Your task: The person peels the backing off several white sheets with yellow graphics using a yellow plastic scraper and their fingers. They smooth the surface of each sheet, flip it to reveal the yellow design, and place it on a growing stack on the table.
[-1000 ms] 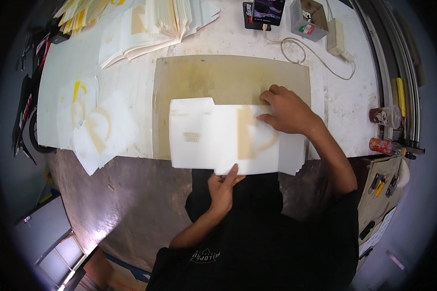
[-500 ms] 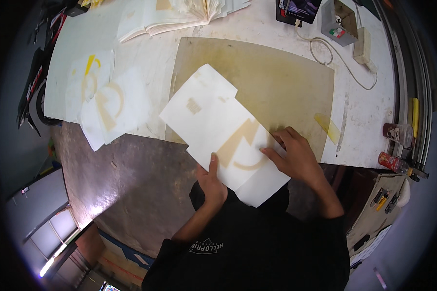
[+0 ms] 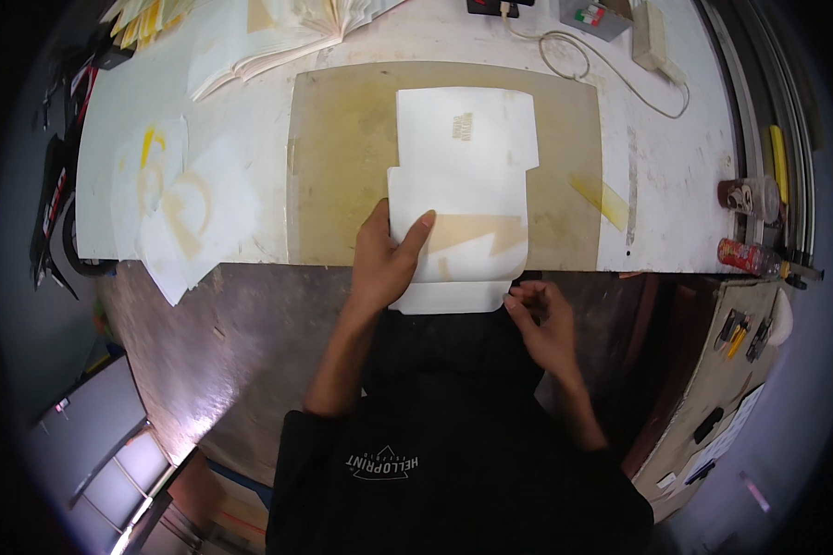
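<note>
A white sheet of printed paper (image 3: 467,180), notched along its sides and bearing a tan design, lies upright before me over the yellow-stained translucent mat (image 3: 338,139). Its lower end is creased into a flap that hangs past the table's near edge. My left hand (image 3: 384,264) grips the sheet's left side, thumb flat on top and the other fingers hidden beneath. At the flap's right corner is my right hand (image 3: 548,326), its fingers curled and the thumb pinching at the edge.
More white printed sheets (image 3: 190,222) overhang the table at left. A stack of papers (image 3: 278,46) lies at the back. A yellow translucent strip (image 3: 599,202) rests on the mat's right side. A cup (image 3: 748,197), a red-labelled bottle (image 3: 748,256) and a white cable (image 3: 620,69) are at right.
The sheet has turned from slanted to upright and now lies lower over the mat. My left hand has moved up along its left side; my right hand has dropped to the bottom right corner.
</note>
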### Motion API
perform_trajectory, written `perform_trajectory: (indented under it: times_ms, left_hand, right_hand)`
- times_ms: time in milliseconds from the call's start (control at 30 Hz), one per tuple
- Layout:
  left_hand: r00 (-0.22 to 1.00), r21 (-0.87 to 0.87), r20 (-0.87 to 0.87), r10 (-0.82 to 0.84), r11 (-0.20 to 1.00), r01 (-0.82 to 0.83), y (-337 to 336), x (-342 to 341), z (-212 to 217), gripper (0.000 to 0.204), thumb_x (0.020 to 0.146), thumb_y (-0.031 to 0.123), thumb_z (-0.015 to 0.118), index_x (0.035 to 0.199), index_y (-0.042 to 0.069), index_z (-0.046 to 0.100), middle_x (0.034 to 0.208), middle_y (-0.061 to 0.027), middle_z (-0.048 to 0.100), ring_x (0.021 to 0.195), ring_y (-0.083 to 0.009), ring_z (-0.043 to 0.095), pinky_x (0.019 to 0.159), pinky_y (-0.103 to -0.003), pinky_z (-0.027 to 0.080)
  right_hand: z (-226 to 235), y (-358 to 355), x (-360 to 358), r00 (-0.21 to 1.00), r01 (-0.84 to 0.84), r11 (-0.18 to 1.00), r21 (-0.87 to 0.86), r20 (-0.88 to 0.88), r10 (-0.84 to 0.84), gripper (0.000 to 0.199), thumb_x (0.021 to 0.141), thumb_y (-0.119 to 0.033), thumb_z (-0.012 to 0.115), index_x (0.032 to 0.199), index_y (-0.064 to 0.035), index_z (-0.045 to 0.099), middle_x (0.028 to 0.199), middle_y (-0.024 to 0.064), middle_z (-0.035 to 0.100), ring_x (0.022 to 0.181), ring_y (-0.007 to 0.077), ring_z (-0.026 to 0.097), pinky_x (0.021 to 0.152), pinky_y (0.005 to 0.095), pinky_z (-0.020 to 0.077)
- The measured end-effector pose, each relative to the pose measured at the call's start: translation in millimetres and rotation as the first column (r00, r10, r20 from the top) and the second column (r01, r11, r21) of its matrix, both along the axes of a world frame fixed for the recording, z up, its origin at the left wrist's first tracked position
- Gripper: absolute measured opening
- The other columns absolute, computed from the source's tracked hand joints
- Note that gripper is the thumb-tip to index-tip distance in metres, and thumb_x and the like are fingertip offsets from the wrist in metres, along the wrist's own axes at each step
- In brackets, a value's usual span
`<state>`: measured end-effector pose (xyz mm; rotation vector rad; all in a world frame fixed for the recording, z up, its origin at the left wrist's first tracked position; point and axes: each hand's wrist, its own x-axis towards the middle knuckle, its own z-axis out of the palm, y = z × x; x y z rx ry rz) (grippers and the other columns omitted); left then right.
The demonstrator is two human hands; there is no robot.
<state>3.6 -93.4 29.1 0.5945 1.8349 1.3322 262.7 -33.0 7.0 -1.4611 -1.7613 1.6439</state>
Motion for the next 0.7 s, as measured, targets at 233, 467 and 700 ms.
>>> perform_trajectory:
  times_ms: [233, 467, 700]
  left_hand:
    - [0.929, -0.053, -0.344, 0.139, 0.985, -0.167, -19, 20, -9, 0.041, 0.095, 0.022, 0.077, 0.118, -0.007, 0.061, 0.098, -0.0169, 0.072, 0.086, -0.0209, 0.067, 0.079, -0.034, 0.054]
    - [0.903, -0.125, -0.32, 0.287, 0.932, -0.34, -98, 51, -24, 0.041, 0.098, 0.023, 0.074, 0.124, -0.005, 0.06, 0.098, -0.0116, 0.069, 0.085, -0.0138, 0.064, 0.076, -0.028, 0.052]
    - [0.935, -0.113, 0.346, 0.081, 0.993, -0.044, -91, 44, -20, 0.033, 0.105, 0.024, 0.064, 0.122, -0.004, 0.061, 0.11, -0.0082, 0.069, 0.093, -0.012, 0.062, 0.084, -0.03, 0.052]
  right_hand:
    - [-23, -4, -21, 0.996, -0.023, 0.99, 0.14, -0.079, 0.034, 0.023, 0.098, -0.022, 0.075, 0.097, 0.0001, 0.066, 0.082, 0.006, 0.066, 0.077, 0.01, 0.058, 0.068, 0.0267, 0.0461]
    - [-26, -2, -6, 0.961, -0.014, 0.981, -0.195, -0.273, -0.04, 0.03, 0.104, -0.022, 0.068, 0.081, -0.0065, 0.056, 0.072, -0.0102, 0.044, 0.068, 0.0009, 0.036, 0.059, 0.0222, 0.0295]
    - [-9, 7, -12, 0.962, -0.049, 0.88, -0.472, -0.259, -0.085, 0.022, 0.108, -0.025, 0.061, 0.1, -0.0052, 0.06, 0.087, -0.0042, 0.057, 0.078, 0.0024, 0.047, 0.07, 0.0217, 0.0403]
